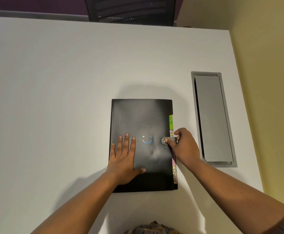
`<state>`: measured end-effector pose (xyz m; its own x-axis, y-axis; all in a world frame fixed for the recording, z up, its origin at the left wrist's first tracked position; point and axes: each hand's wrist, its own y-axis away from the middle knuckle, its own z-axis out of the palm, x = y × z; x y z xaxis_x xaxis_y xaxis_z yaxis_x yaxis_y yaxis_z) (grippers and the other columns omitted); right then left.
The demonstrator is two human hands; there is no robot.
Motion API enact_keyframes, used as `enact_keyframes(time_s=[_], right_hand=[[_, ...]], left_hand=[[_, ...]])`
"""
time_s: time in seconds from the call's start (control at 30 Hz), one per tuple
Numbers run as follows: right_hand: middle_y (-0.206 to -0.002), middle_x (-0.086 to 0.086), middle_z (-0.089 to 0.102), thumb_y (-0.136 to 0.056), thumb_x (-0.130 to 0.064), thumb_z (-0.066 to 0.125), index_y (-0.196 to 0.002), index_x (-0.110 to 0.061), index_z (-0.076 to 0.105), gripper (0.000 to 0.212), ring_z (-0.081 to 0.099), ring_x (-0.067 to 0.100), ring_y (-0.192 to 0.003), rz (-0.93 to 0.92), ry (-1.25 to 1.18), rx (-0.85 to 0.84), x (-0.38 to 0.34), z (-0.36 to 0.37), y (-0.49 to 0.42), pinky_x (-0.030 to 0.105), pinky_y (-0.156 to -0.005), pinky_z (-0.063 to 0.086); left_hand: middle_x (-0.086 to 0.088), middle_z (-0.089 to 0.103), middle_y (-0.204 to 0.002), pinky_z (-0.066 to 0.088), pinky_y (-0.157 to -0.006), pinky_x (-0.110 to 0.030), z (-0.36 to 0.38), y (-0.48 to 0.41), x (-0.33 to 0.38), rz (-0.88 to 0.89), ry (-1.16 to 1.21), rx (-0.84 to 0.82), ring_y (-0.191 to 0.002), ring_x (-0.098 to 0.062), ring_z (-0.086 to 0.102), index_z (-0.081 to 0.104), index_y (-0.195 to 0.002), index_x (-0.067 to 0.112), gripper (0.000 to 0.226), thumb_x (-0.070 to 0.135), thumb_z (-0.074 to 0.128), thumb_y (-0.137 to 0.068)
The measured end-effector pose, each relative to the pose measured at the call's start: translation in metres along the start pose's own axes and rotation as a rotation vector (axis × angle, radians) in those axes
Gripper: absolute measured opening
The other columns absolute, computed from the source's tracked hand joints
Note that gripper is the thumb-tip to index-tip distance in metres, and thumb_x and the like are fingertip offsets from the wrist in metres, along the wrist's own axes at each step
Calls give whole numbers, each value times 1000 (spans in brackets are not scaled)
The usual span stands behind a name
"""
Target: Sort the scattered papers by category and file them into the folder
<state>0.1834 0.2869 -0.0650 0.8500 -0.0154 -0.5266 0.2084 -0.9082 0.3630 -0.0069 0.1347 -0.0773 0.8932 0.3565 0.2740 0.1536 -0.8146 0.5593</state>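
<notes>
Where the white table [53, 98] nears its right-hand edge, one black folder [143, 119] lies flat and closed, spine to the left, long side running away from the viewer.

Head view, items as seen:

1. Folder cover: matt black, with a small blue smile mark [147, 141] near its middle.
2. Index tabs, protruding from the folder's right edge: a green tab [171, 122] lettered "HR" uppermost, and a pink tab [173, 164] lower down. Lettering on the lower tabs is not legible.
3. Clasp strap [171, 138]: grey, round-ended, wrapped from the right edge onto the front cover.
4. Left hand [122, 159]: palm down on the lower left part of the cover, fingers straight and slightly spread, thumb laid out to the right. It grasps nothing.
5. Right hand [183, 147]: at the folder's right edge, thumb tip pressed on the strap's round end, remaining fingers curled in around the strap's outer side, pinching it.
6. Cable hatch [212, 119]: grey, rectangular, recessed in the table to the right of the folder, apart from it.
7. Mesh chair back [131, 10]: dark, beyond the table's far edge.
8. Yellow wall [264, 65]: along the right.
9. Patterned cloth [151, 228]: at the bottom edge, between the forearms.
</notes>
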Motion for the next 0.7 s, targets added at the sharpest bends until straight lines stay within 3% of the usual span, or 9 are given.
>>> enact_keyframes(time_s=[0.13,0.27,0.4,0.5,0.7], right_hand=[[-97,-3,58,-82,-46,73,-106,-19,57,40,58,18,-89,13,-23,52,0,4,10,33,-73,49],[-105,-1,59,-84,-44,69,-112,-19,57,39,57,24,-100,-58,16,58,1,2,30,35,-78,47],[-132,-6,57,-82,-47,62,-134,-30,44,57,54,19,-124,-143,80,-36,8,0,59,39,-93,51],[-163,0,26,-88,-49,60,-155,-19,27,80,25,18,-150,-212,195,-81,12,2,76,35,-119,31],[-167,4,14,-91,-55,53,-159,-14,16,87,11,20,-154,-367,300,23,-4,-15,90,34,-125,16]], left_hand=[[-3,-48,-150,-23,-113,-46,1,4,-2,27,8,65,-138,-26,-44,-36,-145,25,117,80,44,-79],[-4,-31,-158,-10,-119,-45,2,14,-3,59,-14,177,-147,-27,-27,-17,-153,20,110,80,38,-80],[-5,-17,-163,-6,-119,-40,2,28,0,58,-11,219,-151,-26,-13,-2,-157,15,101,75,28,-82],[-6,-13,-165,-6,-119,-38,-1,40,2,61,-49,237,-152,-26,-10,0,-157,12,96,71,26,-86],[-14,26,-160,10,-116,-38,-18,55,2,51,-148,379,-148,-30,22,31,-151,3,93,66,42,-84]])
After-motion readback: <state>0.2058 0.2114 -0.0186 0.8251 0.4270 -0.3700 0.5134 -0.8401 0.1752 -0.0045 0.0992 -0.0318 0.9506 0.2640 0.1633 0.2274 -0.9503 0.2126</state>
